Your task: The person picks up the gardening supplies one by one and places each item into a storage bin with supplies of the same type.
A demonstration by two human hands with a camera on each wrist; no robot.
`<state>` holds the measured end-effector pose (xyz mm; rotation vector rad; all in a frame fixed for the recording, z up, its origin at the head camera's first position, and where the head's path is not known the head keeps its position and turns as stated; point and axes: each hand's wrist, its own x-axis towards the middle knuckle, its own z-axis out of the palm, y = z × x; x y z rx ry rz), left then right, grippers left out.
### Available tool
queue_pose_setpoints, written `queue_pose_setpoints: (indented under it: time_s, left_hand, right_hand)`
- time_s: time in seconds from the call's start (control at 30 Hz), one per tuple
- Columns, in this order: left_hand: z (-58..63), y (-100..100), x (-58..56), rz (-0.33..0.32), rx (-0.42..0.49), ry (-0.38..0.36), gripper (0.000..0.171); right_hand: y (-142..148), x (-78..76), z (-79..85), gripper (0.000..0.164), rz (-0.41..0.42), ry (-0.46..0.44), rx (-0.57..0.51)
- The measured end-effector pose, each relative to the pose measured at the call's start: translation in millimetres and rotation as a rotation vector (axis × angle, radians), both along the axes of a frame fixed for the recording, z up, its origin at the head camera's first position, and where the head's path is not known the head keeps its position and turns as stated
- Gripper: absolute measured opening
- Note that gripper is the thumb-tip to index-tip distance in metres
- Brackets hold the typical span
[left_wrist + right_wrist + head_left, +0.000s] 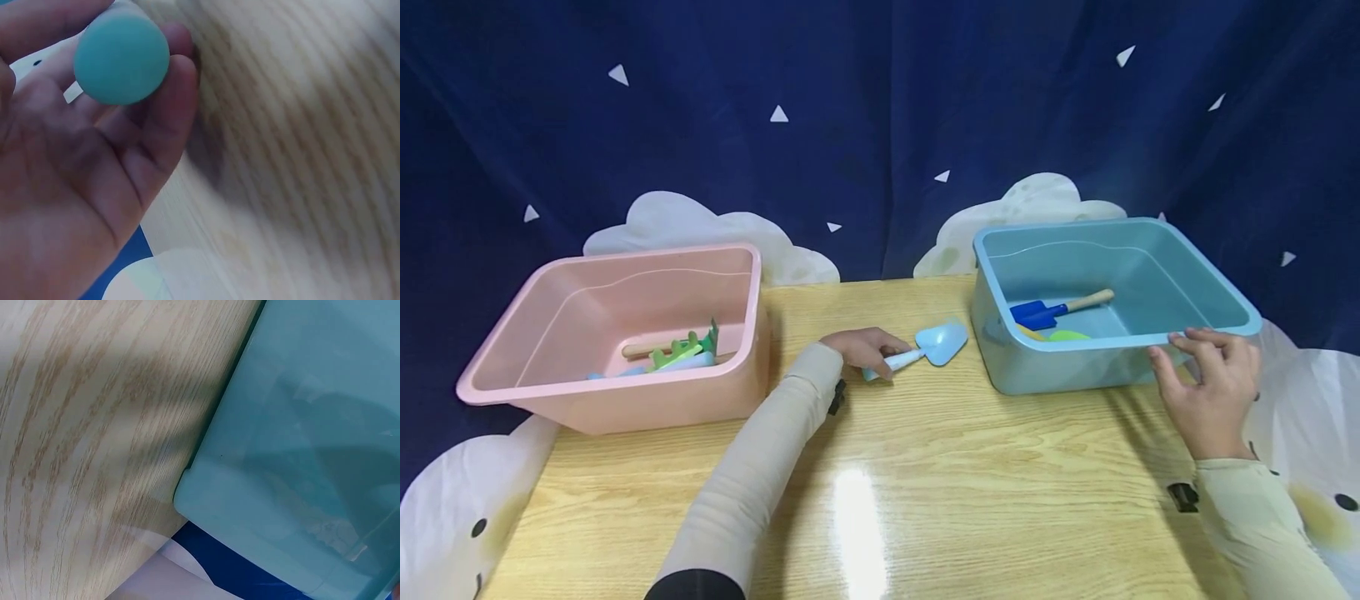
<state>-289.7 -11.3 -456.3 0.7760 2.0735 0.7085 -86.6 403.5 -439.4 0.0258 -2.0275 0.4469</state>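
Between the two bins, a light blue hand trowel [942, 342] lies on the table, its blade towards the blue bin. My left hand [867, 350] holds its pale handle [902, 360]. In the left wrist view the handle's round teal end [122, 59] sits between the fingers and thumb. My right hand [1213, 379] rests at the front rim of the blue bin [1075, 367], near its right corner. The right wrist view mostly shows that bin's wall [294, 462]; the fingers are nearly all out of frame there.
The blue bin contains a dark blue shovel [1037, 315] with a wooden handle and a green piece [1066, 336]. At the left stands a pink bin [647, 404] with green and light blue tools [688, 352] inside. A dark blue curtain [865, 125] hangs behind the wooden table [970, 483].
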Motion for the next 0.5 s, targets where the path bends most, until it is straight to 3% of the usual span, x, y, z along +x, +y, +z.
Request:
queue_pose_setpoints:
  time_s: [0.5]
  left_hand:
    - [-6.7,-5.0,-1.2,-0.029,0.054,-0.131,0.065]
  right_hand:
    - [-0.8,0.3,1.4,0.076,0.012,0.013,-0.012]
